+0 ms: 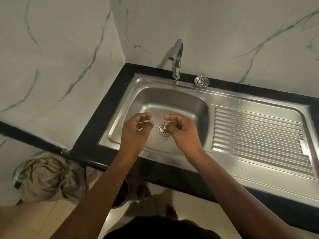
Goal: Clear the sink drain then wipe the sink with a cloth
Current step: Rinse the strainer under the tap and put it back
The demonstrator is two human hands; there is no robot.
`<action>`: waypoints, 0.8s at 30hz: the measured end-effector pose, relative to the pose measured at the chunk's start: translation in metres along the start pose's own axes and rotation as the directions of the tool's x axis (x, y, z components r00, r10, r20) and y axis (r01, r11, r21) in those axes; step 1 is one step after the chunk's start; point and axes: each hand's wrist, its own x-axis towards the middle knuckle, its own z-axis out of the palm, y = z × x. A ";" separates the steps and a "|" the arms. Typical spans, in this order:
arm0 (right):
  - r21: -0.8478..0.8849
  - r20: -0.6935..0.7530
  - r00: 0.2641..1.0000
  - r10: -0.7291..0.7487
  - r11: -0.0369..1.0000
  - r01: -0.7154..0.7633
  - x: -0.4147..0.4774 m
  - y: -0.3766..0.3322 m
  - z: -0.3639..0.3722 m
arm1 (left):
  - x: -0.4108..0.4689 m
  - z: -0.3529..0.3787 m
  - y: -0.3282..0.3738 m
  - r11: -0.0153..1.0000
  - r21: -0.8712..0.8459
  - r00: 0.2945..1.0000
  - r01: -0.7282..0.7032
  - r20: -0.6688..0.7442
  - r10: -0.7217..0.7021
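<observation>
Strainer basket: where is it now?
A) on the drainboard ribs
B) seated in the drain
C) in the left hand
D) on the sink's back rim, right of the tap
D: the strainer basket sits on the back rim of the sink, right of the tap; the drain has no basket in it, and the left hand pinches only a thin pale scrap.

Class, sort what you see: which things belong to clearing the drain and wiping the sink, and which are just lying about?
Belong: sink; drain; strainer, set on the back rim; pale scrap pinched by the left hand; right hand, fingers curled above the drain.
Lying about: tap; draining board; crumpled beige fabric, lower left; dark bucket.
</observation>
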 end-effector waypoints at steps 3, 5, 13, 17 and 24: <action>0.020 -0.048 0.998 0.039 0.999 -0.039 0.017 0.003 -0.001 | 0.028 0.009 -0.006 1.000 0.018 0.999 -0.003 0.040 0.002; 0.023 -0.084 0.995 0.062 0.998 -0.060 0.028 0.004 0.000 | 0.050 0.013 -0.011 1.000 0.027 0.997 -0.004 0.073 0.003; 0.043 -0.256 0.953 0.159 0.987 -0.154 0.069 0.017 0.015 | 0.136 0.021 -0.031 0.999 0.033 0.980 -0.019 0.199 0.012; 0.084 -0.327 0.927 0.184 0.983 -0.166 0.085 0.023 0.022 | 0.168 0.025 -0.039 0.999 0.045 0.970 -0.022 0.243 0.011; 0.138 -0.361 0.906 0.218 0.974 -0.180 0.113 0.032 0.018 | 0.218 0.056 -0.035 0.998 0.062 0.962 -0.019 0.272 0.002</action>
